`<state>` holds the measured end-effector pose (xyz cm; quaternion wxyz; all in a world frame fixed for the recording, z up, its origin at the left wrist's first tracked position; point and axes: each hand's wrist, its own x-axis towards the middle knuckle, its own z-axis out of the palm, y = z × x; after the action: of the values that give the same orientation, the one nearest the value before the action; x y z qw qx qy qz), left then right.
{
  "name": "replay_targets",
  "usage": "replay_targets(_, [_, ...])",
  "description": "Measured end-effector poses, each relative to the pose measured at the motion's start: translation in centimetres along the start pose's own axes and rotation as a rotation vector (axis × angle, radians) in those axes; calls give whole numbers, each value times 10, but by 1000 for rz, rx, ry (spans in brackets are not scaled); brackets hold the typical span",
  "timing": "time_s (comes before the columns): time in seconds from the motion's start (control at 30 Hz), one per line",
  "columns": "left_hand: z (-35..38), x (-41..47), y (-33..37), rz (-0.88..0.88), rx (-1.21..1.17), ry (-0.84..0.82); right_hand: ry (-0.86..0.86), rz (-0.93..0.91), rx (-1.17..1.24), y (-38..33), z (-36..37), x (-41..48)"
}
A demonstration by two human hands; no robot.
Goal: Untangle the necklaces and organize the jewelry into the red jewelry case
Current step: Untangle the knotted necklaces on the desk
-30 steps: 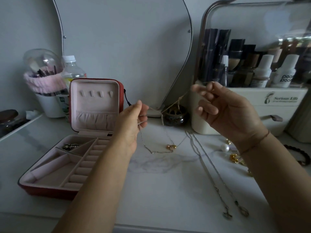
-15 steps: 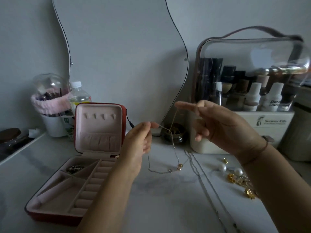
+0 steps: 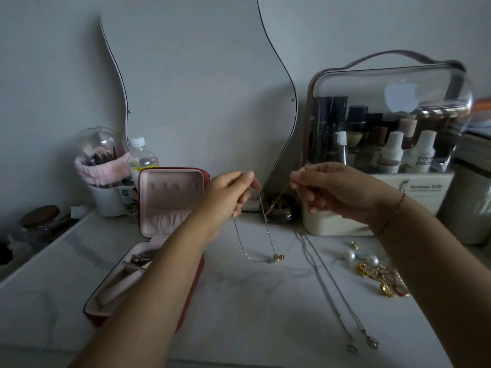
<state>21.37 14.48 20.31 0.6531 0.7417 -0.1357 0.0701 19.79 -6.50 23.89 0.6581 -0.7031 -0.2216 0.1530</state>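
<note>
Level with each other now, the hands are raised over the table (image 3: 252, 314), the right hand (image 3: 334, 192) lowered from where it was. Near right, a long silver necklace (image 3: 337, 313) lies stretched out. At left the red jewelry case (image 3: 170, 208) stands open. Pearls (image 3: 349, 254) and gold pieces (image 3: 385, 285) lie right. Left hand (image 3: 228, 195) and right hand each pinch the thin necklace (image 3: 269, 229), its gold bead (image 3: 279, 257) hanging low between them.
</note>
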Motion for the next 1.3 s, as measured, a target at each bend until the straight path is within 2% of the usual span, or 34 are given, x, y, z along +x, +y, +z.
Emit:
replay_targets(0.2, [-9, 0, -6, -52, 23, 89, -38, -148, 245, -15, 0, 1])
replay_targets(0.3, [-15, 0, -15, -107, 26, 124, -79, -205, 290, -16, -4, 1])
replay_targets(0.47, [-22, 1, -22, -174, -81, 133, -73, -175, 242, -7, -11, 1])
replay_targets(0.6, [-25, 8, -12, -138, -147, 191, -63, -155, 204, 1, -13, -2])
replay_targets(0.77, [-34, 19, -8, -116, -252, 275, -122, -169, 329, 13, -20, -11])
replay_targets(1.03, [-36, 20, -23, -161, -280, 405, -59, -147, 460, 19, -28, -23])
replay_targets(1.17, [-36, 20, -23, -172, -265, 458, -132, -231, 568, 22, -33, -27])
replay_targets(1.3, [-40, 21, -28, -198, -225, 532, -375, -287, 861, 22, -42, -29])
